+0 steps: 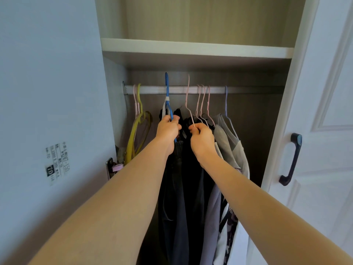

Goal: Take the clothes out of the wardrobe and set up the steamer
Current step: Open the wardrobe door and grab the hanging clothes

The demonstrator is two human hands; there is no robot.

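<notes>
Up inside an open wardrobe, the left hand grips the neck of a blue hanger, and the right hand pinches the wire of a pink hanger; both hooks stand raised above the metal rail, so they appear lifted clear of it. The dark clothes hang below the hands, tightly packed against grey and patterned garments on the right. Trouble is likely if either hook catches the rail on the way out, or if a garment slips off its thin hanger, or drags a neighbour along. Three more pink hangers sit just beside the right hand and could tangle with it. A yellow hanger hangs well apart on the left. Above the rail runs a white shelf. The right door has a dark handle; the left door carries a printed label. No steamer is in view.
</notes>
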